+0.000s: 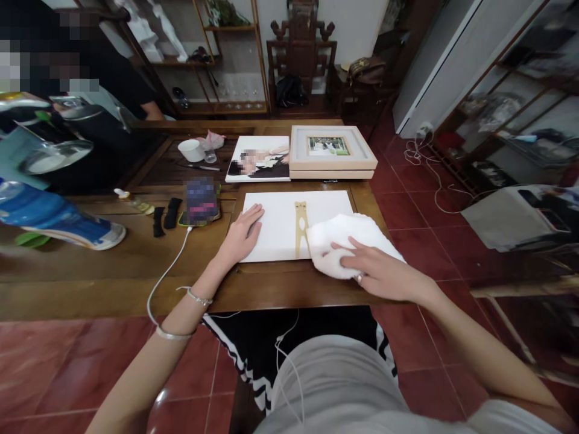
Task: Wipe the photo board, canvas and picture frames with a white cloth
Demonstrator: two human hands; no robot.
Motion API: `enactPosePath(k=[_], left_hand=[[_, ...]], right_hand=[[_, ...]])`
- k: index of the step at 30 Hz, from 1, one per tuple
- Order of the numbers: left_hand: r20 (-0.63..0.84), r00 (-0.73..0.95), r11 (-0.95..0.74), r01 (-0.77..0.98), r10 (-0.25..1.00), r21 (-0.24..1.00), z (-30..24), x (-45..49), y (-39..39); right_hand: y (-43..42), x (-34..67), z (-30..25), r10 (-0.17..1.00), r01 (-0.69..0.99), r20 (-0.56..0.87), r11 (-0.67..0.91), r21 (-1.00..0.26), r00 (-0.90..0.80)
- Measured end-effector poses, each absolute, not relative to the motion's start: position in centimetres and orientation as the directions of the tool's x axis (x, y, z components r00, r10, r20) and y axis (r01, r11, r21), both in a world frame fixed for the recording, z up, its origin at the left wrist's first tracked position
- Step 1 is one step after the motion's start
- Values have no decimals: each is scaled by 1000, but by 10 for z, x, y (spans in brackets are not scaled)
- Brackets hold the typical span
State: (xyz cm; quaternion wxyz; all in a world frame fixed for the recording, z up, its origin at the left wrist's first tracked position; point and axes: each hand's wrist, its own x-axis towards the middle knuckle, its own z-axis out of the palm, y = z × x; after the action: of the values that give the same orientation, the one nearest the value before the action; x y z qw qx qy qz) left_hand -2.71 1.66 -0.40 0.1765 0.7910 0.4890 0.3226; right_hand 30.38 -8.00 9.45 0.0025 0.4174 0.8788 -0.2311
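One table point(289, 292) | left hand point(244, 237): one panel point(275, 223) | right hand point(382, 274): one cloth point(348, 232)

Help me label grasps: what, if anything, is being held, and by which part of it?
The right hand holds a white cloth by its near side; the left hand rests on the left end of the white panel.

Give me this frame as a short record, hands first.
Left hand: on white panel, at its left end
Right hand: on white cloth, over the panel's right part
Panel: on wooden table, tan strip across its face
Behind panel: photo print beside framed photo
Left of panel: phone, white cable at its near edge
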Motion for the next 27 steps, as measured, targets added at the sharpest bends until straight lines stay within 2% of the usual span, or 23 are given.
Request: enactPosePath(k=[9, 12, 15, 19, 24, 27], left_hand=[[342, 310, -460, 659, 887, 595, -4, -27, 16], [347, 315, -467, 659, 883, 590, -4, -27, 16], [344, 314, -464, 660, 885, 591, -3, -27, 15], [333, 316, -457, 669, 888, 585, -2, -26, 15], [339, 317, -462, 672, 886, 578, -2, -25, 15], [343, 316, -464, 673, 885, 576, -3, -26, 15]], right_hand=[[44, 290, 74, 851, 787, -11, 481, -386, -525], [54, 283, 70, 868, 800, 32, 471, -370, -496], [41, 285, 68, 843, 785, 44, 516, -343, -536], [-9, 296, 73, 795, 748, -8, 567, -345, -606], [-80, 311, 89, 784, 774, -195, 478, -415, -589], [-94, 315, 93, 769, 776, -255, 443, -449, -587]])
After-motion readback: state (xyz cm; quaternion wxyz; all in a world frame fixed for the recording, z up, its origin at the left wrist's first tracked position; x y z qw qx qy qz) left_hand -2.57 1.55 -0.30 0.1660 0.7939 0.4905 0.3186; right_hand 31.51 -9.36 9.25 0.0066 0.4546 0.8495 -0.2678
